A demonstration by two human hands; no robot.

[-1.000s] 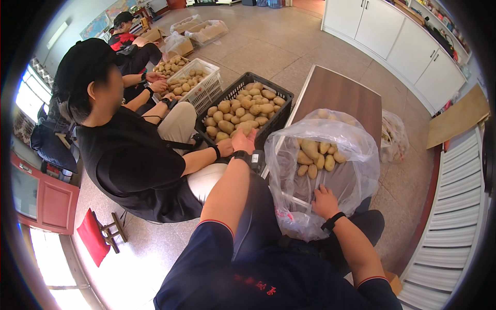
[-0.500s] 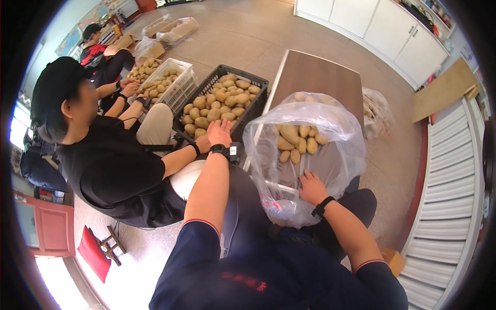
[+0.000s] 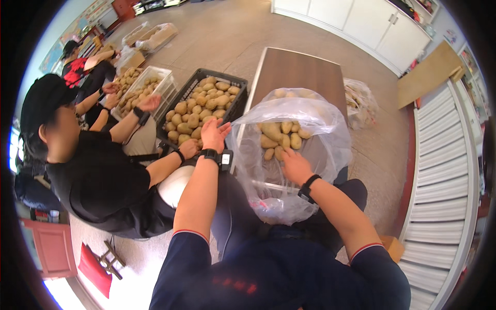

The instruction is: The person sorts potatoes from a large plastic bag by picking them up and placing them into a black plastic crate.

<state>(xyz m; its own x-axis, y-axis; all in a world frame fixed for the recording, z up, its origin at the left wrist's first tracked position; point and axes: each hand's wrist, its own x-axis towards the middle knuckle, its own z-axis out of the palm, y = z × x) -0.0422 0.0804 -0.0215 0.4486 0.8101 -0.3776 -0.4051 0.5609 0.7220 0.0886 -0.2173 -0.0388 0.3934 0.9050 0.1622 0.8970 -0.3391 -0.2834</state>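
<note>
My left hand (image 3: 214,135) is open with its fingers spread, and holds nothing. It hovers at the near right corner of a black plastic crate (image 3: 240,99) heaped with potatoes (image 3: 207,99). My right hand (image 3: 297,168) reaches into the mouth of a clear plastic bag (image 3: 333,120) lying on a brown-topped table (image 3: 297,70). Its fingers are stretched out, and the fingertips meet a small potato (image 3: 279,153) at the near edge of the bag's pile. More potatoes (image 3: 284,129) lie behind it, partly veiled by the plastic.
To my left sits a co-worker in black (image 3: 98,175), one hand beside the black crate. A white crate of potatoes (image 3: 163,85) stands beyond, near another person (image 3: 80,67). Another potato bag (image 3: 359,103) is right of the table. A ribbed white radiator (image 3: 439,196) lines the right wall.
My right hand has moved forward to the potatoes in the bag. My left hand has lifted slightly off the crate's edge, fingers spreading. The co-worker's far hand has risen over the white crate.
</note>
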